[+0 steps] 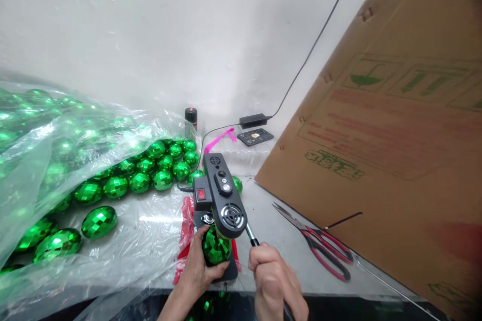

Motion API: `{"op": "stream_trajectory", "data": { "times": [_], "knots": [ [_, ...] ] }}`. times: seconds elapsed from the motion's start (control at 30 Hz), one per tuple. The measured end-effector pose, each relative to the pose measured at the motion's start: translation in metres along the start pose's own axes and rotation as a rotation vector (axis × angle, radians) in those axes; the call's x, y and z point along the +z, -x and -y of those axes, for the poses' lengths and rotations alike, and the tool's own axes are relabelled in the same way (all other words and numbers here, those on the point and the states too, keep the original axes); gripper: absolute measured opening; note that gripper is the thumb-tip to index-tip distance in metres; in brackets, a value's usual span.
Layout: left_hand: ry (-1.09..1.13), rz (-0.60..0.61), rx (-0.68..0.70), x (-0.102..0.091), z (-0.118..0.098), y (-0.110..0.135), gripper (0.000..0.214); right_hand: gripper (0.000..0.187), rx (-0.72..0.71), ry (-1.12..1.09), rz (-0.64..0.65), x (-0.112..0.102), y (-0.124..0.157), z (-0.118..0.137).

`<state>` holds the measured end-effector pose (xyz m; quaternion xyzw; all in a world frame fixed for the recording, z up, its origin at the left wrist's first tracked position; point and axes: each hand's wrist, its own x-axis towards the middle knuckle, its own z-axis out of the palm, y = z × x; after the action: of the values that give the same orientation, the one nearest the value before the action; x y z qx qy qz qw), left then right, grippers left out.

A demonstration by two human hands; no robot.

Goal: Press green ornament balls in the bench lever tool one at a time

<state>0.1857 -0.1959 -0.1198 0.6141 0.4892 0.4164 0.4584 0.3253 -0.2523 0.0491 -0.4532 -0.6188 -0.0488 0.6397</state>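
My left hand (198, 266) is closed around a shiny green faceted ball ornament (216, 247), holding it beneath the head of a black bench machine (222, 195). The machine has round grilles on top and a red rocker switch on its side. A metal lever (250, 233) with a black grip sticks out at its right, and my right hand (276, 281) is wrapped round that grip. The contact between ornament and machine is hidden under the head. Red tape (184, 241) lies along the machine's dark base.
Several green ornaments (115, 187) spill from a clear plastic bag (143, 230) on the left. Red-handled scissors (320, 246) lie at right before a large cardboard box (376, 135). Behind are a black-capped can (191, 118), a power adapter (253, 120) and a dark flat card-like item (255, 136).
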Motion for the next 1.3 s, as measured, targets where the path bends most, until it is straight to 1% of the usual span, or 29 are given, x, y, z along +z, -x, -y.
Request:
{"op": "stream_trajectory", "data": {
  "times": [0.13, 0.3, 0.47, 0.6, 0.77, 1.0, 1.13, 1.3],
  "knots": [
    [-0.006, 0.011, -0.002, -0.001, -0.002, 0.0, 0.088, 0.041, -0.009, 0.018, 0.012, 0.0, -0.002, 0.004],
    [-0.014, 0.019, 0.002, -0.003, -0.006, 0.0, 0.086, 0.042, 0.049, 0.009, -0.033, 0.003, 0.001, 0.007],
    [-0.03, 0.018, -0.011, -0.005, -0.009, 0.0, 0.087, 0.042, 0.046, -0.009, -0.023, 0.003, 0.002, 0.006],
    [-0.021, 0.014, -0.001, -0.004, -0.009, 0.0, 0.085, 0.043, 0.077, -0.008, -0.015, 0.002, 0.005, 0.005],
    [-0.017, 0.012, 0.004, -0.002, -0.006, 0.0, 0.085, 0.044, 0.081, -0.01, 0.001, 0.001, 0.009, 0.004],
    [-0.001, 0.063, 0.039, -0.006, 0.008, 0.0, 0.084, 0.043, 0.067, -0.02, 0.013, -0.002, 0.011, -0.002],
    [-0.023, 0.051, 0.04, -0.005, 0.013, 0.0, 0.087, 0.043, 0.045, -0.025, -0.009, 0.001, 0.011, -0.004],
    [-0.043, 0.014, 0.063, -0.004, 0.01, -0.001, 0.085, 0.042, 0.05, -0.093, -0.062, 0.007, 0.011, -0.004]
  ]
}}
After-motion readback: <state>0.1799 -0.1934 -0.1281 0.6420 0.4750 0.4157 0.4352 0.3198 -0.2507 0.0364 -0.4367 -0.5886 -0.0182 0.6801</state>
